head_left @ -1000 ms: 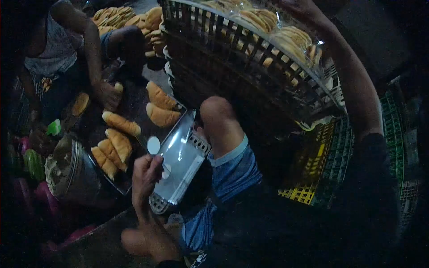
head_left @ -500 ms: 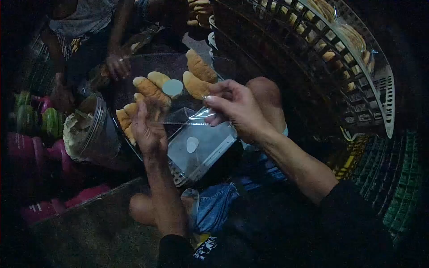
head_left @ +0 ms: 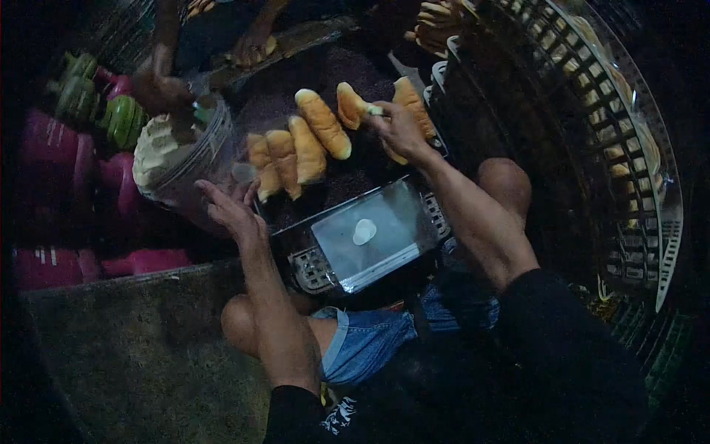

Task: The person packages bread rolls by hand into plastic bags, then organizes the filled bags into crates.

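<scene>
My right hand (head_left: 399, 132) is closed on the end of a bread roll (head_left: 349, 105) at the far side of the dark surface. My left hand (head_left: 235, 211) is at the near left, thumb and fingers partly apart around a thin clear plastic bag. The bag is hard to make out; its pale round label (head_left: 244, 173) shows above the fingers. Several golden rolls (head_left: 323, 124) lie side by side between my hands. In front of me, a stack of clear bags (head_left: 396, 214) with a white oval label rests on a perforated crate (head_left: 312, 270).
A clear tub of pale cream (head_left: 166, 152) stands at the left, with a co-worker's hand (head_left: 166, 92) over it. The co-worker's other hand (head_left: 251, 50) is at the back. Pink containers (head_left: 55, 170) are far left; a tall basket of bread (head_left: 629, 170) curves along the right.
My hands have parted from the bag stretched between them. The right moved away onto a roll; the left moved left with the bag. A co-worker's hand has moved over the tub.
</scene>
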Available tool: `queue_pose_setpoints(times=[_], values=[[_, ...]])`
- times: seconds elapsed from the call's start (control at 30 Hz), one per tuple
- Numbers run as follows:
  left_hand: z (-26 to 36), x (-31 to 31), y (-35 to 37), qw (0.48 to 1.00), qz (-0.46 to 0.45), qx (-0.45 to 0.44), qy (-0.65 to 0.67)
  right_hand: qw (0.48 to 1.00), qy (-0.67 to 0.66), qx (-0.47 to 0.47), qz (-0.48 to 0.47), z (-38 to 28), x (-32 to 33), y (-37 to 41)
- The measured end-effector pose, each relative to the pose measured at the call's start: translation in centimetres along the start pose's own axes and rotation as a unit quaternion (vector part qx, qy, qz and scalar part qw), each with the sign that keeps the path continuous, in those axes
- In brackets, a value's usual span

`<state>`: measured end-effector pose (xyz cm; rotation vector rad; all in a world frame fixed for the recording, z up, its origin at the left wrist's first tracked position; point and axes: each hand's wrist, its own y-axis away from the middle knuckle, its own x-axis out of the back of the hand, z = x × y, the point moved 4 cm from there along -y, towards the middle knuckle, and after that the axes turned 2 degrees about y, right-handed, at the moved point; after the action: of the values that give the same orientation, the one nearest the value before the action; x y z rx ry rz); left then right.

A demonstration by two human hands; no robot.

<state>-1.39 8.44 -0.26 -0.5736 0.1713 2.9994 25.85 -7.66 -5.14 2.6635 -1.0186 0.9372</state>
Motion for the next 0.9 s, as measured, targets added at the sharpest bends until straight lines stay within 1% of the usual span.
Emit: queue_pose_setpoints(times=[0.03,0.07,0.1,0.13,0.2,0.23,0.27,0.33,0.43,0.47,0.5,0.53,0.6,0.63,0.73,0.77,0.8,0.87,0.9], values=[[-1.6,0.7,-1.5,0.998,-0.047,-0.025,-0.035,0.989,-0.12,-0.083,-0.035,-2.1,2.1,1.0],[-2.0,0.4,-1.5,0.997,-0.046,-0.023,-0.05,0.994,-0.076,-0.063,-0.041,-2.0,4.4,1.4],[-2.2,-0.4,-1.6,0.997,-0.047,-0.024,-0.063,0.991,-0.116,-0.043,-0.044,-4.3,7.4,2.9],[-2.4,-1.0,-1.6,0.996,-0.049,-0.024,-0.077,0.983,-0.174,-0.056,-0.027,-6.1,9.7,4.8],[-2.9,-2.0,-1.5,0.995,-0.036,-0.025,-0.085,0.962,-0.271,-0.039,-0.021,-7.3,13.4,7.4],[-3.0,-2.3,-1.4,0.995,-0.027,-0.028,-0.091,0.949,-0.311,-0.039,-0.025,-8.3,14.8,8.6],[-3.2,-2.6,-1.2,0.993,-0.045,-0.027,-0.102,0.935,-0.352,-0.039,-0.031,-8.8,15.2,9.4],[-3.2,-2.6,-1.0,0.989,-0.077,-0.027,-0.126,0.922,-0.383,-0.038,-0.038,-8.9,14.8,9.8],[-3.4,-3.6,0.6,0.973,-0.223,-0.053,0.02,0.91,-0.411,-0.043,-0.044,-7.9,12.4,9.3],[-2.9,-4.4,2.3,0.966,-0.252,-0.014,0.059,0.905,-0.42,-0.045,-0.046,-8.2,11.3,8.9],[-2.3,-5.2,4.3,0.954,-0.28,0.02,0.1,0.906,-0.415,-0.078,-0.036,-8.7,10.5,9.0],[-1.9,-6.1,6.0,0.939,-0.308,0.053,0.142,0.909,-0.411,-0.064,-0.04,-8.7,9.6,8.4],[-2.3,-6.9,8.1,0.932,-0.338,0.05,0.123,0.915,-0.397,-0.043,-0.051,-7.5,7.4,7.5],[-2.7,-7.1,8.9,0.929,-0.35,0.051,0.112,0.931,-0.352,-0.078,-0.051,-9.4,7.1,8.4],[-3.0,-7.0,8.9,0.951,-0.266,0.129,0.085,0.947,-0.309,0.056,0.068,-13.2,7.2,10.1],[-0.1,-7.7,10.0,0.962,-0.203,0.148,0.109,0.949,-0.284,0.102,0.096,-14.6,6.3,10.9],[-0.6,-7.4,9.8,0.947,-0.213,0.171,0.17,0.936,0.105,0.31,0.131,-17.1,5.8,11.3],[-1.9,-6.0,8.0,0.902,-0.241,0.213,0.287,0.904,0.164,0.317,0.234,-17.1,4.3,10.9],[-3.5,-4.7,6.6,0.914,-0.238,0.211,0.252,0.902,0.143,0.329,0.24,-18.5,4.9,10.8]])
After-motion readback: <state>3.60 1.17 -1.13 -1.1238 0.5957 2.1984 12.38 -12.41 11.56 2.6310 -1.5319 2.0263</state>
